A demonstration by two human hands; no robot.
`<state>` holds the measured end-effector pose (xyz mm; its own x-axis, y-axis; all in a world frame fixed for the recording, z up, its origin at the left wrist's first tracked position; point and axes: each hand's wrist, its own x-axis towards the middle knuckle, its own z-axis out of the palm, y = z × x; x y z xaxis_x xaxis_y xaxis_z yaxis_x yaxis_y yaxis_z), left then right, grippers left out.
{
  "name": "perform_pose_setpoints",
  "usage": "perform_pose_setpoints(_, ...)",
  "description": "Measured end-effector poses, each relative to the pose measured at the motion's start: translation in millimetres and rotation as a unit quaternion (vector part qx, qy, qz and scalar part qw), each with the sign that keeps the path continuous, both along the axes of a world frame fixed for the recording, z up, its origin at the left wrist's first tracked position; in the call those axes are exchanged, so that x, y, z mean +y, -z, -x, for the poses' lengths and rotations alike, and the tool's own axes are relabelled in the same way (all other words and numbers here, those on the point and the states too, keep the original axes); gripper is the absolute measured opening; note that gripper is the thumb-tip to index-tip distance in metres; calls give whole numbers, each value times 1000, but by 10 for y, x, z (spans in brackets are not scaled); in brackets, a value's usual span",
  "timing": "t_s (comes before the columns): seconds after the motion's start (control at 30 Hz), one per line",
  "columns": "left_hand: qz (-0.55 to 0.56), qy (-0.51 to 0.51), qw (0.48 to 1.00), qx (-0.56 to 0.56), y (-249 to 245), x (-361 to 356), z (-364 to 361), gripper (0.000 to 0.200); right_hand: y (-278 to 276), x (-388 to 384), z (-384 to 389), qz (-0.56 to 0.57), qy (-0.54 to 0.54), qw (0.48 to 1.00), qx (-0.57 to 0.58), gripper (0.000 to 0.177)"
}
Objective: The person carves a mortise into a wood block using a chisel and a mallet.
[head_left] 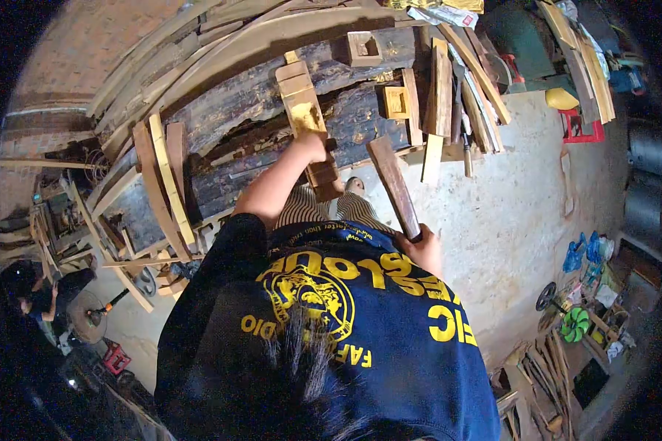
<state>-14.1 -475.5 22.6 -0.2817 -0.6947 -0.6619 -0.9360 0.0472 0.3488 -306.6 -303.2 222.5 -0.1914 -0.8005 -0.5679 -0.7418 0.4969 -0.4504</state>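
My left hand (315,147) is closed around the edge of a narrow wooden board (301,103), which lies across a dark, rough timber slab in front of me. Its fingertips are partly hidden. Low at my right side, my right hand (424,251) grips the near end of a long brown wooden bar (394,184). The bar slants up and away, its far end close to the slab's edge. Beyond it, a small square wooden frame (397,103) and a pale hollow wooden block (364,49) rest on the slab.
Stacked planks (221,44) line the far side. Loose strips (171,180) lean at the left, and more wood pieces (438,95) lie at the right. A red stool (582,128) and a green fan (575,324) stand on the concrete floor (493,220). Another person (44,301) sits at far left.
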Motion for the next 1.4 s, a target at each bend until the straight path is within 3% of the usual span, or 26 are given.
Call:
perform_pose_setpoints(0.13, 70, -58, 994, 68, -15, 47, -44, 43, -90, 32, -49, -11, 4, 1000, 27, 37)
perform_pose_setpoints(0.2, 36, -67, 993, 93, -78, 47, -45, 40, -120, 35, -64, -18, 17, 999, 23, 37)
perform_pose_setpoints(0.3, 68, -216, 973, 43, -197, 123, 60, 35, -56, 80, -45, -10, 23, 999, 24, 37)
perform_pose_setpoints(0.4, 55, -199, 975, 77, -425, 46, 125, 37, -79, 82, -78, 3, 35, 999, 21, 36)
perform_pose_setpoints(0.5, 111, -160, 978, 77, 147, -37, 60, 31, -55, 112, -55, 0, 39, 999, 33, 36)
perform_pose_setpoints(0.57, 137, -155, 976, 71, 205, -46, 71, 26, -74, 111, -58, -11, 31, 999, 33, 42)
perform_pose_setpoints(0.77, 43, -142, 989, -2, -59, -132, 174, 35, -30, 132, -42, -2, 50, 998, 39, 36)
perform_pose_setpoints(0.9, 43, -162, 986, -20, -187, -99, 243, 34, -52, 76, -51, -18, 62, 997, 34, 37)
perform_pose_setpoints(1.0, 117, -170, 978, -42, -240, -74, 259, 33, -36, 38, -51, -29, 65, 997, 39, 38)
perform_pose_setpoints(1.07, 40, -163, 985, -37, -373, -106, 262, 37, -40, 13, -55, -33, 61, 997, 46, 38)
perform_pose_setpoints(1.2, 7, -138, 990, -10, -434, -97, 187, 51, 36, -22, -29, -5, 44, 998, 36, 38)
perform_pose_setpoints(1.27, 80, -130, 987, 45, -553, 13, 161, 63, 62, -77, -45, -29, 32, 997, 58, 39)
perform_pose_setpoints(1.3, 103, -155, 978, 96, -366, 98, 120, 60, 56, -102, -53, -33, 37, 997, 51, 39)
perform_pose_setpoints(1.33, 126, -179, 972, 80, -578, 177, 180, 57, 55, -118, -49, -28, 40, 998, 35, 38)
perform_pose_setpoints(1.4, 224, -236, 933, 152, -235, 405, 122, 51, 205, -159, 1, -41, 3, 997, 59, 43)
